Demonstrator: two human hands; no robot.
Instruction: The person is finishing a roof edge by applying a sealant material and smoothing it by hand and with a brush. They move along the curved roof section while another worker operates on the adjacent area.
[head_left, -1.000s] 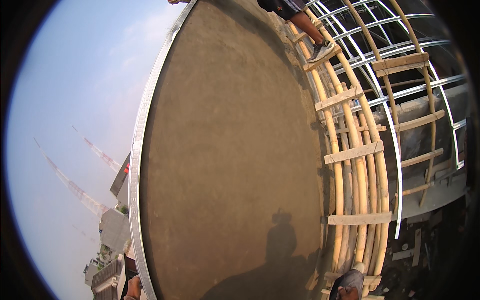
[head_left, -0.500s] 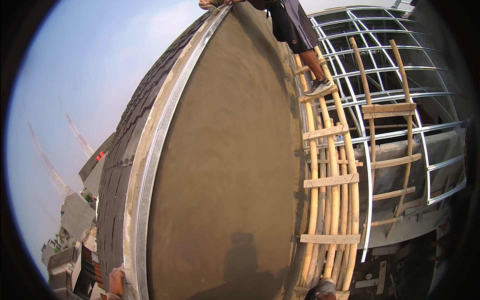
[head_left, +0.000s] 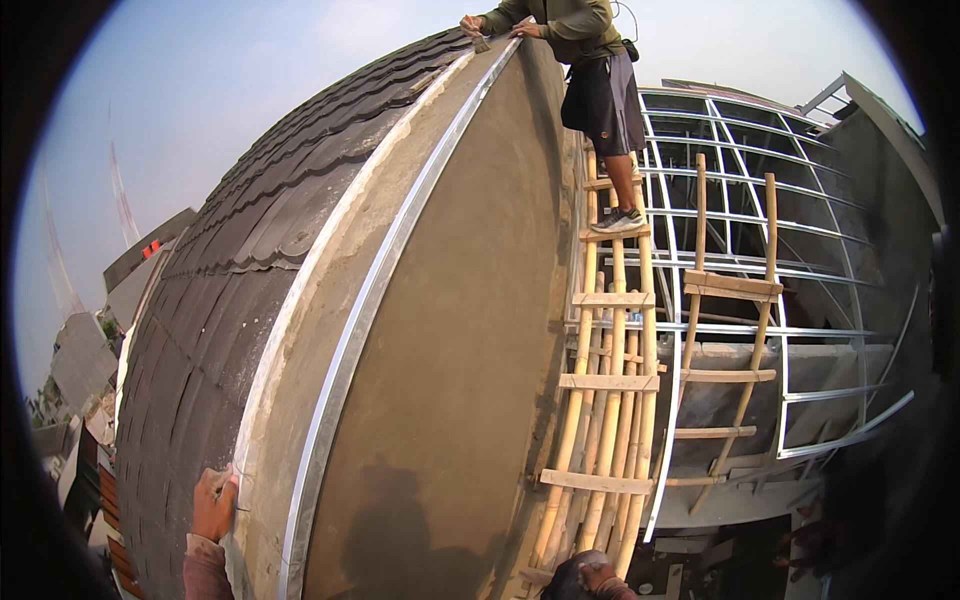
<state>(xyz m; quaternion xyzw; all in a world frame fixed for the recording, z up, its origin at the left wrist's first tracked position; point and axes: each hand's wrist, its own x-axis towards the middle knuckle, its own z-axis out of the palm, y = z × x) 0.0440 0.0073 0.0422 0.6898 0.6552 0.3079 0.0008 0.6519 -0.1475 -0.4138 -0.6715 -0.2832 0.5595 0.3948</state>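
Note:
My left hand (head_left: 213, 505) is at the lower left, its fingers closed at the pale mortar edge (head_left: 262, 420) where the wall top meets the dark roof tiles (head_left: 195, 370). What those fingers grip is too small to make out. My right hand (head_left: 597, 576) is low in view, fingers curled beside a rounded dark thing (head_left: 566, 580) at the foot of the bamboo ladder (head_left: 600, 483); what it holds is hidden. Between my hands rises a plastered wall (head_left: 450, 330), with a straight metal profile (head_left: 345, 375) along its top edge.
Farther up the ladder stands a co-worker (head_left: 600, 100), one hand on the metal profile, the other holding a brush-like tool (head_left: 481, 44). A light metal frame (head_left: 740, 215) and a second ladder (head_left: 732, 376) stand at the right. Below lies a drop with scattered boards.
The view has tilted up and shifted, bringing the co-worker's torso and more roof into sight. My left hand and forearm show more fully, as does my right hand.

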